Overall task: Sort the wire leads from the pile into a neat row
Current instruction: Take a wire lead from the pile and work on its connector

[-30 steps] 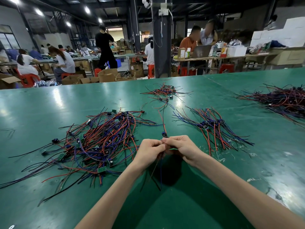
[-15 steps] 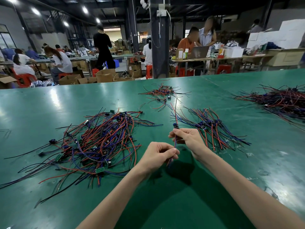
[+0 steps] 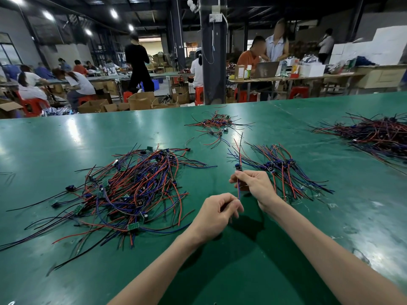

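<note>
A tangled pile of red, blue and black wire leads (image 3: 134,190) with small green boards lies on the green table to the left. A fanned row of leads (image 3: 284,170) lies to the right. Between them my right hand (image 3: 255,186) pinches one wire lead (image 3: 239,170) just below its dark connector, the loose ends sticking up and away. My left hand (image 3: 217,213) pinches the lower end of that same lead, nearer to me.
A small heap of leads (image 3: 217,123) lies farther back at the centre and a large dark heap (image 3: 378,134) at the far right. The green table (image 3: 242,271) stretches wide. People work at benches beyond a dark pillar (image 3: 212,51).
My hands have drawn apart: the right hand moved up and to the right with the lead's connector end, while the left stayed lower on its tail. The lead now stretches between them.
</note>
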`<state>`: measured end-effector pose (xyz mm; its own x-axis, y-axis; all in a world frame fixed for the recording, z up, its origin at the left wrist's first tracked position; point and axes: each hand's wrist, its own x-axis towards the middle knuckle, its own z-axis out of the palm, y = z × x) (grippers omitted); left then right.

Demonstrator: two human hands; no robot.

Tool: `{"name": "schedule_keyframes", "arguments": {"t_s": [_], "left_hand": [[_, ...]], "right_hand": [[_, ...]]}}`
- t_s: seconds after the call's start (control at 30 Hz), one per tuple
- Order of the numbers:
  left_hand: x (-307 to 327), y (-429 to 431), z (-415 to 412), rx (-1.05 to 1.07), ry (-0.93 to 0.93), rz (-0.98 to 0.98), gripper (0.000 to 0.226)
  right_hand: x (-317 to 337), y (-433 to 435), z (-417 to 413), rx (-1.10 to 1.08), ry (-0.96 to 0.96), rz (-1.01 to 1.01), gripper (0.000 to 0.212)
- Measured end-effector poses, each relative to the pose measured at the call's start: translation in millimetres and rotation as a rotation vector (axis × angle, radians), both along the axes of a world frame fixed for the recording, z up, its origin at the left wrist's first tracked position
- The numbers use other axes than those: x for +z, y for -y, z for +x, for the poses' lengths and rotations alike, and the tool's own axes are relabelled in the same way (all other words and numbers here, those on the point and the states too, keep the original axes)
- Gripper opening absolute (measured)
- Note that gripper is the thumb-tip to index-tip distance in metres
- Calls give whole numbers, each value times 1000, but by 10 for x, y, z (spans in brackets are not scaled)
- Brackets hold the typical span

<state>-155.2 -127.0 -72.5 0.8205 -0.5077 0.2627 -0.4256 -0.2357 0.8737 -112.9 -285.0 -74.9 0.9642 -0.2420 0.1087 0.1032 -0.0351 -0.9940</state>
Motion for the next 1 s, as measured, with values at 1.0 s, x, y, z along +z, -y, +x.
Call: {"name": "schedule_keyframes", "arguments": {"t_s": [1.0], "left_hand": [[-105,13,-160,96,299,25,33]], "right_hand": [[-43,-19,-42,42,-34,-44,25]]}}
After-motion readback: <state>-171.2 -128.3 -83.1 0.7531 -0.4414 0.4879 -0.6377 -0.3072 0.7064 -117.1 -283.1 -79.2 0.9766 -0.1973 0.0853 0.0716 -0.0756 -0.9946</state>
